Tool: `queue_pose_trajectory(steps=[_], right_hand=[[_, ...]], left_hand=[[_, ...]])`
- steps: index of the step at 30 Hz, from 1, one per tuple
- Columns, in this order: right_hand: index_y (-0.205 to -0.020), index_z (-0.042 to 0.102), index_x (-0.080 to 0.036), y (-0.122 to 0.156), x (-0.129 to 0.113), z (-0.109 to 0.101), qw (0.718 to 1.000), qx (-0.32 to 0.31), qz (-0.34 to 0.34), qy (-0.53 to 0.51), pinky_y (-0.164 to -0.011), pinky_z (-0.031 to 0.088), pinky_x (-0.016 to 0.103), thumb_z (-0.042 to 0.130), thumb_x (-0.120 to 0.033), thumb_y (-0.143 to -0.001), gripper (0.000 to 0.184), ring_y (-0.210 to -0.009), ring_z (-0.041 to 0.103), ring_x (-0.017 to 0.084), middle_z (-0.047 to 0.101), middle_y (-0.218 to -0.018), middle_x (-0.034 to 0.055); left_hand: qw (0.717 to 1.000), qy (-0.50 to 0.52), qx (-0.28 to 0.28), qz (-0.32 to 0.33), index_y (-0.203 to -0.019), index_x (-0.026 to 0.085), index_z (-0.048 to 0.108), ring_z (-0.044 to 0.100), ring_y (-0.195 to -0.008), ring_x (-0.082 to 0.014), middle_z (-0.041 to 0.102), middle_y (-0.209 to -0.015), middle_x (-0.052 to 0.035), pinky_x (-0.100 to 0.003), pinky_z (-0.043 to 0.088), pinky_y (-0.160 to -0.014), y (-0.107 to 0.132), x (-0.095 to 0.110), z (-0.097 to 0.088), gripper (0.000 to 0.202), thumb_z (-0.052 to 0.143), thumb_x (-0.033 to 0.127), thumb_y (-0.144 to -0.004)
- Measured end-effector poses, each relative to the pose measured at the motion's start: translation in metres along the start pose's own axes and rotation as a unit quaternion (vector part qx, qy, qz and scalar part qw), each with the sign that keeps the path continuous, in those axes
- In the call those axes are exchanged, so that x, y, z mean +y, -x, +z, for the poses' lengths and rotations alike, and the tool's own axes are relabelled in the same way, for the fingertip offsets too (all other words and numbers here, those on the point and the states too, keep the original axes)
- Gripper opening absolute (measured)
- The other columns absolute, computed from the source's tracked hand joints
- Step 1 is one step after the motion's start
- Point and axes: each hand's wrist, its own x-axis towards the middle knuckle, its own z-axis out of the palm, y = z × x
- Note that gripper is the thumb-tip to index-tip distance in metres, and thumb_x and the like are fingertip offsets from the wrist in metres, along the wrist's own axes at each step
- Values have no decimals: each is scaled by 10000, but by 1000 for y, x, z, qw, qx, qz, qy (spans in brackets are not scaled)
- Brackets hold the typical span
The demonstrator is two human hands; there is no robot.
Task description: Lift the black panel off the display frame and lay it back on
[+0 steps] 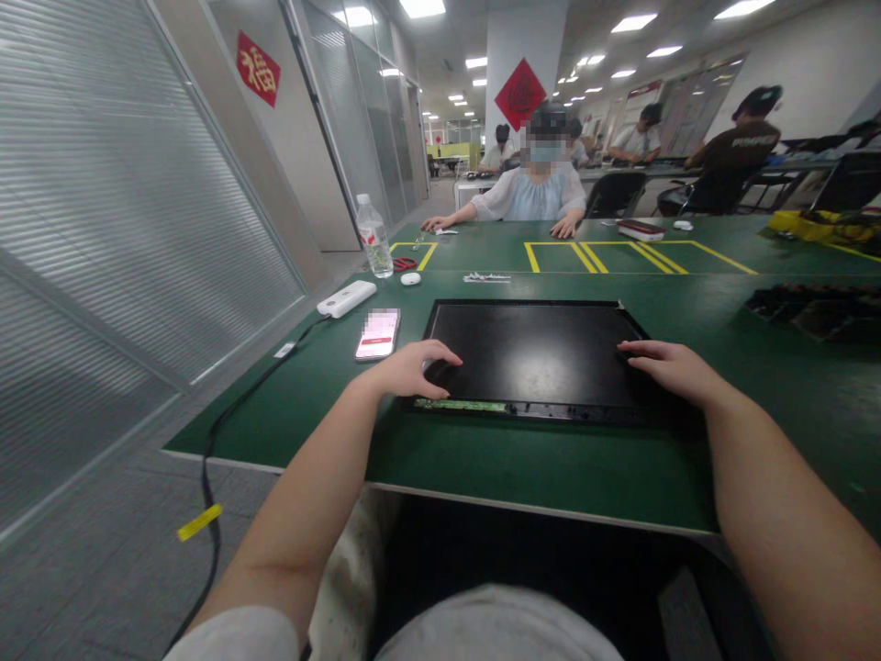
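A flat black display panel (529,353) in a thin black frame lies on the green table in front of me. A green circuit strip (460,405) shows along the left part of its near edge. At the panel's left edge is my left hand (417,369), its thumb and fingers spread apart in a C shape. My right hand (671,367) reaches over the right edge, fingers stretched out and fingertips at the panel's surface. Neither hand visibly grips the panel, though the undersides of both are hidden.
On the left of the table (289,431) are a phone (378,333), a white power strip (348,298) with a black cable, a water bottle (373,237), red-handled scissors (405,263) and a white case (411,279). Dark parts (819,310) lie right. A person (529,193) sits opposite.
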Motion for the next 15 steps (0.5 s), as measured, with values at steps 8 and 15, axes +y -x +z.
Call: queue_pose_trajectory(steps=[8, 15], right_hand=[[-1058, 806, -289, 0, 3, -1, 1000, -1, -20, 15, -1094, 482, 460, 651, -378, -749, 357, -1212, 662, 303, 762, -1218, 28], [-1071, 798, -270, 4, -8, -1, 1000, -2, 16, 10, -1118, 451, 435, 647, -326, -753, 357, -1246, 637, 284, 747, -1255, 31]], left_hand=[[1000, 3, 11, 20, -1184, 219, 733, 635, -1192, -276, 667, -1283, -95, -400, 472, -1067, -1, 1, 0, 501, 841, 333, -708], [1000, 21, -6, 10, -1216, 221, 718, 622, -1217, -275, 655, -1312, -100, -404, 463, -1081, -1, 0, 1, 506, 821, 340, -735]])
